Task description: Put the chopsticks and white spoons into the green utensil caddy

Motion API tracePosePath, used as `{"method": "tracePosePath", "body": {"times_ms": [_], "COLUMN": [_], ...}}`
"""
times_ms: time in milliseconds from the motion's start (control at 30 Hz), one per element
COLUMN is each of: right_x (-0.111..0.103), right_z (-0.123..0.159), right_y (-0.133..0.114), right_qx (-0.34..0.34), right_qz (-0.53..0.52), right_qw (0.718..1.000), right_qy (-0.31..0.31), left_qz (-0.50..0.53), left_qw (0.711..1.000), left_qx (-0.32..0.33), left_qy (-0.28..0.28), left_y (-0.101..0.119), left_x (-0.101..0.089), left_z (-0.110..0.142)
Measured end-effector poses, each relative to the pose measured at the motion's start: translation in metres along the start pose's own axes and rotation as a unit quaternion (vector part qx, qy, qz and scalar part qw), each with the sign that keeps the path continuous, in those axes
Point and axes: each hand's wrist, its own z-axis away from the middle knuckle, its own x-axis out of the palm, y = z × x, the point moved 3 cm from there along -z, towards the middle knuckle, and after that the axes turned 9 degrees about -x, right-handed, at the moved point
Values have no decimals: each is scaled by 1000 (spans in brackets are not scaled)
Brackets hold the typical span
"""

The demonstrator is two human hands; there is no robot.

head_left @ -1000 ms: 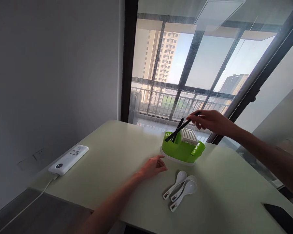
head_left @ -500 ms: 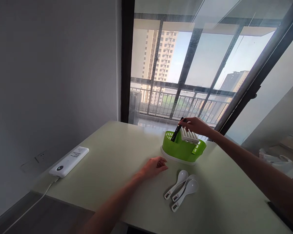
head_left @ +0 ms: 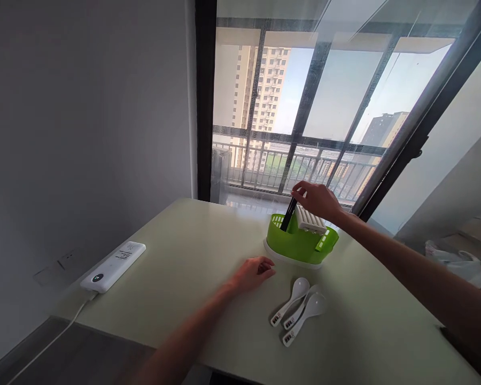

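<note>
A green cutlery holder (head_left: 294, 247) with a white base stands near the far right of the table. Black chopsticks (head_left: 289, 215) lean upright in its left compartment. My right hand (head_left: 316, 199) reaches over the holder, its thumb and fingertips closed on the upper ends of the chopsticks. My left hand (head_left: 253, 274) rests on the table in front of the holder, fingers loosely curled, thumb apart, nothing visible in it. Three white spoons (head_left: 304, 315) lie side by side to the right of my left hand, labels on their handles.
A white slatted piece (head_left: 310, 220) sits across the middle of the holder. On the table's left side lies a white power bank (head_left: 114, 266), its cable (head_left: 64, 331) running off the edge. Behind the table stands a large window (head_left: 304, 107).
My right hand has risen slightly, and its fingers now sit at the top ends of the chopsticks, which stand a little steeper. My left hand and the spoons stay put.
</note>
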Motion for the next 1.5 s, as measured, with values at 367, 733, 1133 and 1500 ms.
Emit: {"method": "tracePosePath", "body": {"times_ms": [367, 733, 1133, 1500], "right_x": [29, 66, 93, 98], "right_z": [101, 144, 157, 159], "right_y": [-79, -77, -90, -98], "right_qx": [-294, -270, -308, -339], "right_qz": [73, 55, 78, 95], "right_qw": [894, 876, 859, 851], "right_qy": [-330, -397, -401, -391], "left_qz": [-10, -16, -12, -15], "left_qw": [1000, 1000, 1000, 1000], "left_qx": [-3, -4, 5, -4], "left_qy": [5, 9, 8, 6], "left_y": [11, 10, 9, 10], "left_x": [-3, -3, -3, -3], "left_z": [5, 4, 4, 5]}}
